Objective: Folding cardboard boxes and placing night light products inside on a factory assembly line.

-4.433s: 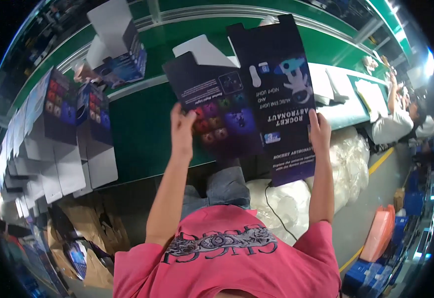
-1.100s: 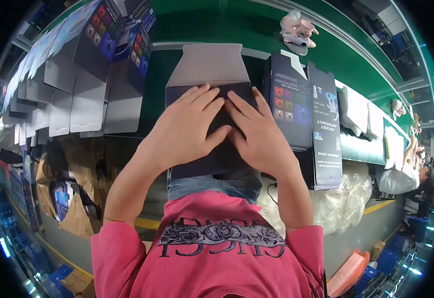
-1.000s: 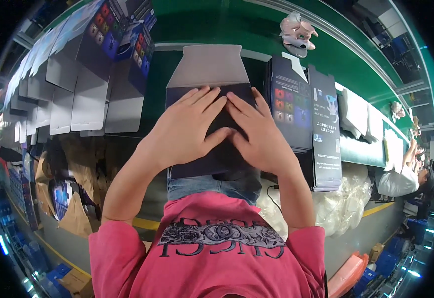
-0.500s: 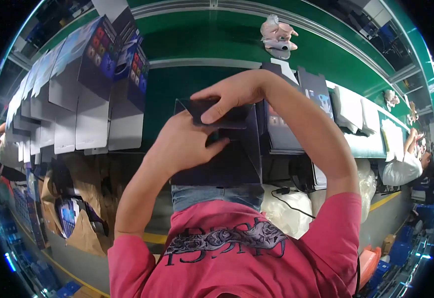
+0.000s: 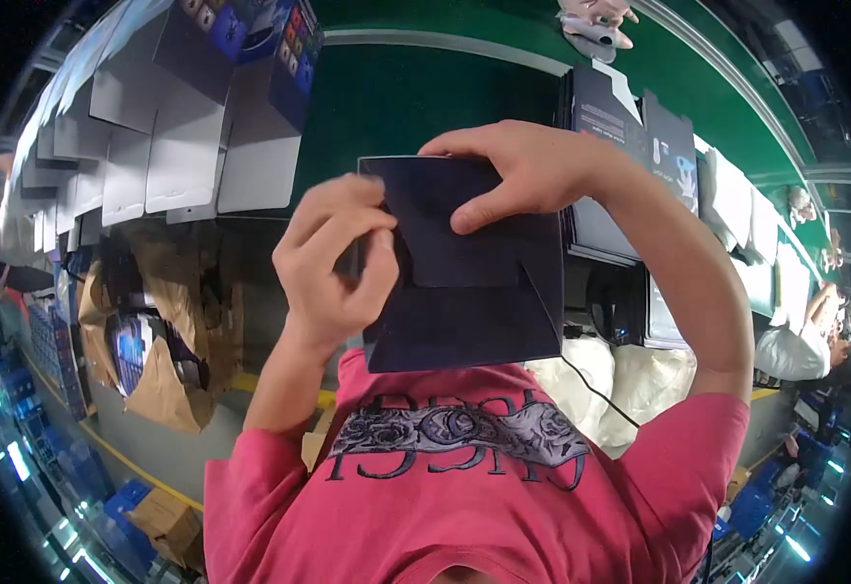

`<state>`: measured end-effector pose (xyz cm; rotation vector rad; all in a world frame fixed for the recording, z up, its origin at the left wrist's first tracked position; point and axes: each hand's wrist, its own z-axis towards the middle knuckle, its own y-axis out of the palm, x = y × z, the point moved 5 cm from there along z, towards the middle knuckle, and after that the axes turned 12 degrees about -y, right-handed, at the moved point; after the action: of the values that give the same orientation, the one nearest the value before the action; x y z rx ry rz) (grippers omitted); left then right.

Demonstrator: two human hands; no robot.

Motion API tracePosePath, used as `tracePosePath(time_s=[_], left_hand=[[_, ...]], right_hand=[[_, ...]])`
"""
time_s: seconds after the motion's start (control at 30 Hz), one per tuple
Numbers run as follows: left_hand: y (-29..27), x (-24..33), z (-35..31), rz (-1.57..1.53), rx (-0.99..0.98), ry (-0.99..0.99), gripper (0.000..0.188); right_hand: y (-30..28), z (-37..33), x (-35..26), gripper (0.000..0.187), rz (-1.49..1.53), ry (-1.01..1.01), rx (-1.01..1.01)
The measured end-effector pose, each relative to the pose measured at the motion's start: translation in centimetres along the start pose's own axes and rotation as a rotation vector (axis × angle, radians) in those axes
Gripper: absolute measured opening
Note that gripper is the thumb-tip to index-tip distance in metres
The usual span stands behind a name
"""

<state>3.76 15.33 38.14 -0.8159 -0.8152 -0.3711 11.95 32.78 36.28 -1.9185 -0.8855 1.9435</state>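
A dark carton is held up in front of my shirt, its near face made of overlapping folded flaps. My right hand grips it at the far right, thumb flat on the folded panel and fingers over the far edge. At the carton's left edge my left hand is closed, fingers curled toward the thumb and slightly blurred. Whether anything is between those fingers is hidden.
Open grey-and-dark cartons stand in a row at left. Flat dark cartons are stacked at right beside white packets. A pink-and-grey figure sits on the green bench. Below are brown paper bags and white plastic bags.
The carton has come nearer, and its flaps now lie folded flat. My left hand has drawn back from inside the flaps to the left edge. The right hand has shifted to the far right edge.
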Motion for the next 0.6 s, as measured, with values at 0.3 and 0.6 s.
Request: tracePosePath(time_s=[0.3, 0.6], left_hand=[[-1.0, 1.4, -7.4, 0.009, -0.083, -0.286, 0.085], [3.8, -6.9, -12.8, -0.325, -0.24, -0.599, 0.116]], right_hand=[[2.8, 1.8, -3.1, 0.067, -0.001, -0.057, -0.133], [-1.7, -1.0, -0.7, 0.076, -0.133, 0.071, 0.108]])
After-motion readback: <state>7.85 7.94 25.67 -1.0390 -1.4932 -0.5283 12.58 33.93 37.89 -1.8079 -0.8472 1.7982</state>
